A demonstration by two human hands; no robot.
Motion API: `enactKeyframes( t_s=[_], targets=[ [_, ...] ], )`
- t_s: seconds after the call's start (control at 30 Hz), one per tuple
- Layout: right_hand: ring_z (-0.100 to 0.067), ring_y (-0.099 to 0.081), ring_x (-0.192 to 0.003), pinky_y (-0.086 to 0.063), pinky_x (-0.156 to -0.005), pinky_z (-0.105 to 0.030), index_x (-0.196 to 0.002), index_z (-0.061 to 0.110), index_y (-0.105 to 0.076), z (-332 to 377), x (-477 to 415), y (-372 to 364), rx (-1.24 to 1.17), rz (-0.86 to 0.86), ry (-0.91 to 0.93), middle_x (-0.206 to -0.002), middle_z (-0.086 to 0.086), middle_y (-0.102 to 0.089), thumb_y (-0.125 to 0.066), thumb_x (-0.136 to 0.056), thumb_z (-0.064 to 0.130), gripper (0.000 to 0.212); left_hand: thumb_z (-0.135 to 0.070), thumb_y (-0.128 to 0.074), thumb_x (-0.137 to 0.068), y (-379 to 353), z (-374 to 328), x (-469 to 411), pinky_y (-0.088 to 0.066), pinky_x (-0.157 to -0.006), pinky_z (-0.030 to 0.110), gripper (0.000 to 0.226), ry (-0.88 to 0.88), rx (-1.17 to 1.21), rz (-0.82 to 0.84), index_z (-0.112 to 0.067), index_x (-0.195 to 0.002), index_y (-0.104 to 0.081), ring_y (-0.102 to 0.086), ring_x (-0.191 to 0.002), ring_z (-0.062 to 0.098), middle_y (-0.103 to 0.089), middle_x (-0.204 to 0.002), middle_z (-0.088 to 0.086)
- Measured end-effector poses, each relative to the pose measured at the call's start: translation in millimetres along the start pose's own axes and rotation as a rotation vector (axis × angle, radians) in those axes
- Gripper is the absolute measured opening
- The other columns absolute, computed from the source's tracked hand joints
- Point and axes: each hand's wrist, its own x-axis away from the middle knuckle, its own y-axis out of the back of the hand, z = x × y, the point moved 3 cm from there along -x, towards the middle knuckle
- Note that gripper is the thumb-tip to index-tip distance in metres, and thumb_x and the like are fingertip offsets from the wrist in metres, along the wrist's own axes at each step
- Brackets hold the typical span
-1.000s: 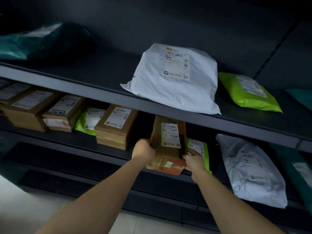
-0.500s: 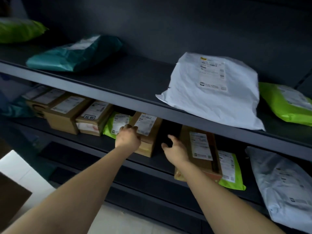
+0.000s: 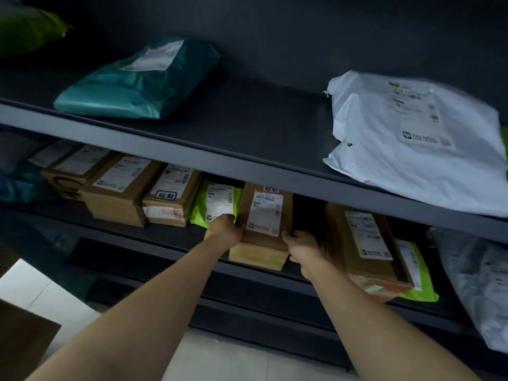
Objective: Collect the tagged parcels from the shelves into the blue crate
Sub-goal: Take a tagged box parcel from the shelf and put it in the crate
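Upper shelf (image 3: pixel 247 127): carried a teal mailer (image 3: pixel 137 83) at left, a white mailer (image 3: pixel 412 141) at right with its corner over the front edge, and a green mailer (image 3: pixel 24 28) at far left, partly cut off.

Middle shelf (image 3: pixel 170 237): held a row of labelled parcels. From left: a cardboard box (image 3: pixel 71 171), a larger box (image 3: pixel 121 188), a small box with a handwritten tag (image 3: pixel 170 199), a lime-green mailer (image 3: pixel 217 207), then the gripped box (image 3: pixel 265 215). Further right, apart from it: a flat box (image 3: pixel 365 243) lying on a second lime-green mailer (image 3: pixel 420 281), and a grey-white mailer (image 3: pixel 472 284).

Gripped box: sat on the middle shelf, near end at the front edge. Long axis ran front to back, short pale face toward the person, label on top with a red tag (image 3: pixel 270 190) at its far end.

Left hand (image 3: pixel 224 229): grip curled round the box's near left corner, just beside the lime-green mailer.

Right hand (image 3: pixel 302 250): grip curled round the near right corner, thumb on top.

Below: pale tiled floor (image 3: pixel 27 284) and a brown cardboard piece (image 3: pixel 22 339) at lower left.
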Motion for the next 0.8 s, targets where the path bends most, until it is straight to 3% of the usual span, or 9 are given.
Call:
enactKeyframes(
  t_s=[0.1,0.17,0.3,0.4,0.5,0.57,0.7,0.8],
  targets=[
    [-0.023,-0.055,-0.115,-0.046,-0.103,-0.040,-0.132,0.012,-0.055,-9,10,2,-0.055,-0.005,-0.013,-0.128,-0.005,-0.059,-0.057,-0.096,0.023,0.037,-0.032,-0.053,-0.093,-3,10,5,-0.049,-0.072,0.034,0.030,-0.039,0.059,0.032,-0.011,-0.108,-0.068,-0.063,-0.094,0.029,-0.069,-0.106,0.012],
    [-0.020,-0.057,-0.105,-0.049,-0.098,-0.036,-0.125,0.014,-0.060,-14,17,3,-0.083,-0.014,-0.012,-0.119,-0.003,-0.062,-0.058,-0.095,0.018,0.030,-0.030,-0.055,-0.091,-4,14,12,-0.043,-0.063,0.028,0.027,-0.040,0.087,0.026,-0.013,-0.106,-0.070,-0.062,-0.087,0.026,-0.069,-0.100,0.010],
    [-0.018,-0.058,-0.102,-0.050,-0.094,-0.035,-0.129,0.015,-0.058,-23,33,7,-0.108,-0.019,0.015,-0.113,-0.002,-0.063,-0.060,-0.093,0.015,0.036,-0.025,-0.060,-0.088,-6,16,34,-0.047,-0.069,0.026,0.026,-0.034,0.169,-0.013,-0.013,-0.109,-0.069,-0.061,-0.089,0.022,-0.070,-0.101,0.007],
    [-0.020,-0.059,-0.104,-0.050,-0.096,-0.037,-0.130,0.015,-0.057,-30,47,14,-0.129,-0.033,0.039,-0.117,-0.004,-0.064,-0.061,-0.092,0.015,0.038,-0.026,-0.066,-0.086,-10,16,55,-0.050,-0.072,0.028,0.029,-0.032,0.252,-0.052,-0.011,-0.110,-0.070,-0.063,-0.092,0.021,-0.071,-0.104,0.006],
    [-0.020,-0.061,-0.106,-0.051,-0.098,-0.040,-0.126,0.018,-0.060,-40,65,23,-0.141,-0.036,0.063,-0.116,0.001,-0.065,-0.061,-0.093,0.017,0.034,-0.019,-0.064,-0.087,-15,12,85,-0.041,-0.055,0.022,0.015,-0.073,0.299,-0.093,-0.008,-0.095,-0.072,-0.056,-0.075,0.016,-0.065,-0.079,0.000],
    [-0.020,-0.060,-0.109,-0.050,-0.099,-0.040,-0.127,0.017,-0.059,-48,80,31,-0.165,-0.029,0.081,-0.123,-0.002,-0.064,-0.059,-0.093,0.014,0.034,-0.018,-0.064,-0.088,-18,9,109,-0.038,-0.051,0.020,0.012,-0.095,0.306,-0.118,-0.011,-0.091,-0.072,-0.055,-0.072,0.014,-0.060,-0.072,-0.005],
    [-0.021,-0.052,-0.124,-0.042,-0.107,-0.037,-0.140,0.015,-0.047,-65,113,46,-0.156,-0.032,0.118,-0.137,-0.002,-0.055,-0.058,-0.095,0.013,0.047,-0.017,-0.063,-0.087,-25,7,154,-0.036,-0.049,0.018,0.016,-0.113,0.314,-0.176,-0.012,-0.098,-0.073,-0.055,-0.069,0.010,-0.063,-0.074,-0.005],
    [-0.021,-0.050,-0.127,-0.042,-0.107,-0.036,-0.143,0.020,-0.045,-78,136,53,-0.173,-0.059,0.134,-0.141,-0.001,-0.052,-0.058,-0.095,0.017,0.050,-0.016,-0.063,-0.087,-28,5,186,-0.043,-0.057,0.022,0.020,-0.139,0.339,-0.195,-0.015,-0.105,-0.073,-0.060,-0.078,0.012,-0.068,-0.085,-0.005]
  ],
)
